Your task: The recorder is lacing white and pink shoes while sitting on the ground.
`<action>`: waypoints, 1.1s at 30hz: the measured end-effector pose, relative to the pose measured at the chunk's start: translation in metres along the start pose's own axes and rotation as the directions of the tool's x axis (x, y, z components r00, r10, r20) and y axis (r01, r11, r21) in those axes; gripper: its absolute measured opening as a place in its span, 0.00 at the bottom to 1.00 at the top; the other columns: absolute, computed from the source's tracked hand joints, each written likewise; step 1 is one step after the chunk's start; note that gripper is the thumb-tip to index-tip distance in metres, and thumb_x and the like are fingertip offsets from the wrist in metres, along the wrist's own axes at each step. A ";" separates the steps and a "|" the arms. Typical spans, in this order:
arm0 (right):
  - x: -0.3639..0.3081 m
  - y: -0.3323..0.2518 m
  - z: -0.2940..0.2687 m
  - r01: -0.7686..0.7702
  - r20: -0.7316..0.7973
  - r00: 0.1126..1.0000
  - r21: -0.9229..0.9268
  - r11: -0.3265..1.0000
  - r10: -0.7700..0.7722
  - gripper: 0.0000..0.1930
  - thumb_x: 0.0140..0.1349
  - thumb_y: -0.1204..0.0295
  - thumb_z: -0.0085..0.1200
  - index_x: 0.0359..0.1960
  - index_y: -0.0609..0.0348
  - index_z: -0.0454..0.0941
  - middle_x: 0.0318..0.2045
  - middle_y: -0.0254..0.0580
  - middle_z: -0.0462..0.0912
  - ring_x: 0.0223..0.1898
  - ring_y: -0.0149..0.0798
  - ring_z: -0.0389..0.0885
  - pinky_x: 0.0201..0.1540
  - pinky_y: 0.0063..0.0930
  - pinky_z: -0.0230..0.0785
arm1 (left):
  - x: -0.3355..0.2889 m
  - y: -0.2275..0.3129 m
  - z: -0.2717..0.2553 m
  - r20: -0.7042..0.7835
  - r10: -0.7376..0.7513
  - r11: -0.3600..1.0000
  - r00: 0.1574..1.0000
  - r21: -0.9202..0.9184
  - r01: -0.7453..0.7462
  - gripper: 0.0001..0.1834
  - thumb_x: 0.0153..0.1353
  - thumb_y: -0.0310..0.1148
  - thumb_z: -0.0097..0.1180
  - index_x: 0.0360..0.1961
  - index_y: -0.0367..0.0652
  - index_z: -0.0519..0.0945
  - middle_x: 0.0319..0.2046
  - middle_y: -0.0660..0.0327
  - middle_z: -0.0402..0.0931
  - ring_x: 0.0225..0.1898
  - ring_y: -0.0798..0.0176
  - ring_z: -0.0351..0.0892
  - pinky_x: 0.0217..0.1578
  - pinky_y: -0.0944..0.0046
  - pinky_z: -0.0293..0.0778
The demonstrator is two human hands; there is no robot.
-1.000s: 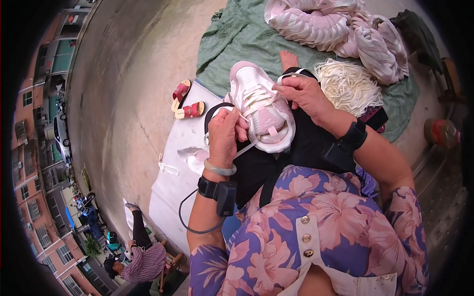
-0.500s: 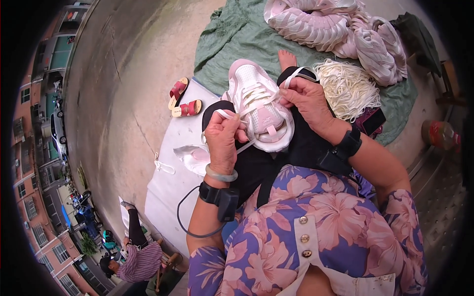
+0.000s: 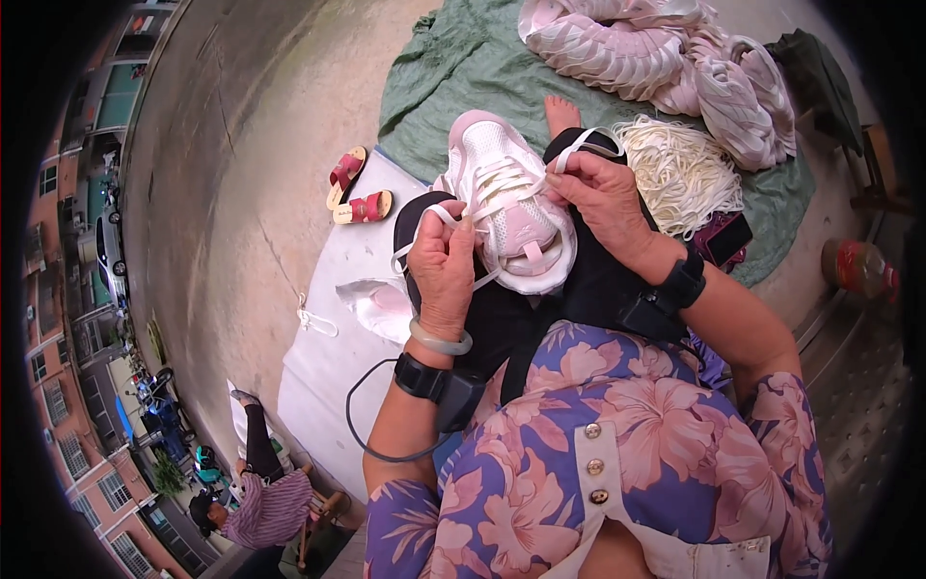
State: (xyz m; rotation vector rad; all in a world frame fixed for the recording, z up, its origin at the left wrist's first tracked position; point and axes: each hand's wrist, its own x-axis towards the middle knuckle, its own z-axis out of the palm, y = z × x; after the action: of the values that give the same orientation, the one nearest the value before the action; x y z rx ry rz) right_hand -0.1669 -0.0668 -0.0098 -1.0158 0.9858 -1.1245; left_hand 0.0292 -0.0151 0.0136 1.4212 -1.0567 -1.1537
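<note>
Across my lap lies a pink and white sneaker upper, its toe pointing away from me and its white lace crossed over the tongue. My left hand is closed in a pinch on the white shoelace at the left eyelets. On the opposite edge, my right hand pinches the other end of the lace, which loops up over my right knee. A second pale upper rests beside my left thigh, partly hidden by my left hand and wrist.
Beyond my right knee sit a heap of white laces and strung pink-white uppers on a green cloth. A dark phone lies by the laces. Red sandals stand left; another person sits farther off. A plastic jug is right.
My left hand has shifted slightly right and up, nearer the sneaker's eyelets, with the lace still pinched. My right hand stays almost in place.
</note>
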 end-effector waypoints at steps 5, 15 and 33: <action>-0.002 0.001 0.001 0.016 -0.003 1.000 -0.021 1.000 -0.016 0.06 0.57 0.77 0.54 0.34 0.67 0.77 0.24 0.32 0.78 0.28 0.20 0.75 0.31 0.14 0.70 | 0.003 0.001 -0.001 -0.006 0.109 0.972 0.994 0.209 -0.105 0.09 0.62 0.26 0.48 0.43 0.34 0.72 0.30 0.66 0.75 0.29 0.75 0.74 0.33 0.75 0.70; 0.001 0.001 0.009 0.307 0.088 0.947 -0.527 0.793 -0.308 0.08 0.50 0.74 0.58 0.28 0.62 0.72 0.19 0.41 0.74 0.20 0.36 0.75 0.25 0.27 0.67 | 0.002 0.004 0.005 -0.044 0.169 0.945 0.985 0.291 -0.149 0.10 0.60 0.25 0.48 0.43 0.34 0.72 0.23 0.67 0.72 0.25 0.77 0.69 0.28 0.75 0.66; -0.006 -0.002 -0.002 0.315 0.164 0.949 -0.489 0.814 -0.269 0.07 0.53 0.76 0.56 0.32 0.62 0.72 0.22 0.39 0.74 0.21 0.32 0.71 0.25 0.24 0.65 | 0.009 -0.006 0.012 -0.115 0.275 0.903 0.954 0.372 -0.216 0.12 0.58 0.25 0.50 0.44 0.35 0.72 0.19 0.70 0.68 0.22 0.78 0.65 0.25 0.75 0.64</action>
State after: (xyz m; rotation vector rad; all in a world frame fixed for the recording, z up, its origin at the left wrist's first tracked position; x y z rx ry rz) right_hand -0.1703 -0.0613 -0.0083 -1.6838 1.1095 -1.0743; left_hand 0.0187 -0.0247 0.0058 1.5751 -1.3301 -0.6689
